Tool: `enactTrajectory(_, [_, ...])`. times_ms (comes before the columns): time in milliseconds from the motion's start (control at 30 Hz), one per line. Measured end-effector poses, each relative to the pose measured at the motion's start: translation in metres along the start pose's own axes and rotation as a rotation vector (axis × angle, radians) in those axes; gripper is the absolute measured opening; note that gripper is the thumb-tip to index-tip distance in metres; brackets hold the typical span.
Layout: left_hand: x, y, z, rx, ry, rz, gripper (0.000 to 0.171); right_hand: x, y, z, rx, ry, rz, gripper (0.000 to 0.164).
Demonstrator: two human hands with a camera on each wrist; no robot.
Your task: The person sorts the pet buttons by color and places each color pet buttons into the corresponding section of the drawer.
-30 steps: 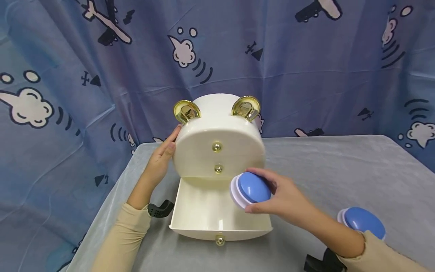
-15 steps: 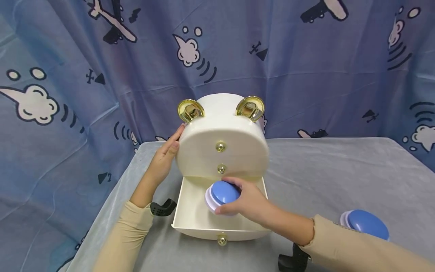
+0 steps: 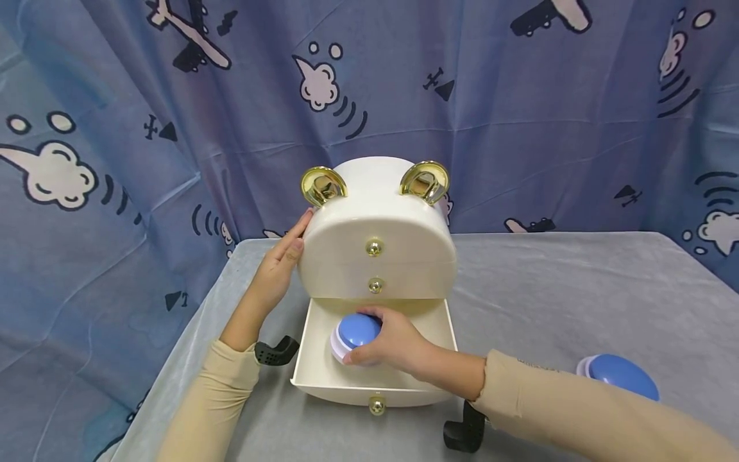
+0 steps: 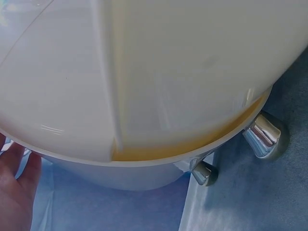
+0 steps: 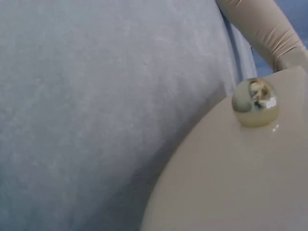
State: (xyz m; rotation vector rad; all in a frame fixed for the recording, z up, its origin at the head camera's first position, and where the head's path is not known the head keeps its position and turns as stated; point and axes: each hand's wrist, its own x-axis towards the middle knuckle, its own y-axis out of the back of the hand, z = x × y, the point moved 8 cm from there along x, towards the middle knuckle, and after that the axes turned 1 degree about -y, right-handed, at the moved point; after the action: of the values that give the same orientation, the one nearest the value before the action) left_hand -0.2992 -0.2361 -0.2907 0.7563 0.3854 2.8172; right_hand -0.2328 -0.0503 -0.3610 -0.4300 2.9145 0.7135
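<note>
A white rounded drawer box [image 3: 378, 256] with two gold ears stands on the table, its bottom drawer [image 3: 306, 372] pulled out toward me. My right hand [image 3: 395, 343] grips a round blue-and-white container [image 3: 359, 330], thumb at the near side and fingers over the far side. The container is tilted inside the drawer's outline, left of its middle. My left hand [image 3: 277, 269] rests with extended fingers against the box's left side. In the left wrist view, the fingers of that hand [image 4: 17, 183] lie along the box's outer wall. The right wrist view shows the drawer's gold knob [image 5: 256, 102].
A second blue-and-white container [image 3: 620, 375] lies on the grey cloth-covered table [image 3: 548, 289] at the right, partly behind my right sleeve. Two more gold knobs sit on the box's upper front. Behind the table hangs a blue patterned curtain [image 3: 392, 77].
My right hand has carried the container leftward from the drawer's right edge to left of its middle, and slightly lower. My left hand has stayed against the box.
</note>
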Motion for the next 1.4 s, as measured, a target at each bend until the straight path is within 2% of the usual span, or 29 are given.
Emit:
enactTrajectory(133, [0.001,-0.001,0.0,-0.013,-0.01,0.0,0.049,0.007,-0.001,0.009,0.059,-0.057,0.039,0.081])
enactTrajectory(233, [0.001,-0.001,0.0,-0.011,-0.009,0.0,0.049,0.013,-0.002,0.013,0.073,-0.052,0.08,0.083])
enactTrajectory(367, [0.0,0.0,0.001,-0.006,-0.01,0.004,0.048,0.018,-0.002,0.013,0.026,-0.002,0.122,0.084])
enactTrajectory(600, [0.001,-0.001,0.001,-0.009,-0.012,-0.004,0.049,0.021,-0.002,0.008,-0.069,0.073,0.146,0.086])
enactTrajectory(800, [0.0,0.001,0.0,-0.009,-0.007,0.004,0.048,0.02,-0.001,0.008,-0.095,0.064,0.131,0.089])
enactTrajectory(933, [0.001,-0.001,0.001,-0.017,-0.008,-0.008,0.048,0.01,0.009,0.009,-0.067,-0.001,0.097,0.09])
enactTrajectory(1067, [0.002,-0.002,0.002,-0.007,-0.016,-0.012,0.048,-0.009,0.026,0.008,-0.04,-0.038,0.042,0.091])
enactTrajectory(1267, [0.003,-0.001,0.001,0.006,-0.009,-0.008,0.049,-0.036,0.055,0.002,0.066,0.019,-0.069,0.09])
enactTrajectory(1400, [0.001,0.0,-0.001,0.01,0.009,-0.007,0.049,-0.052,0.081,0.006,0.14,0.056,-0.072,0.089])
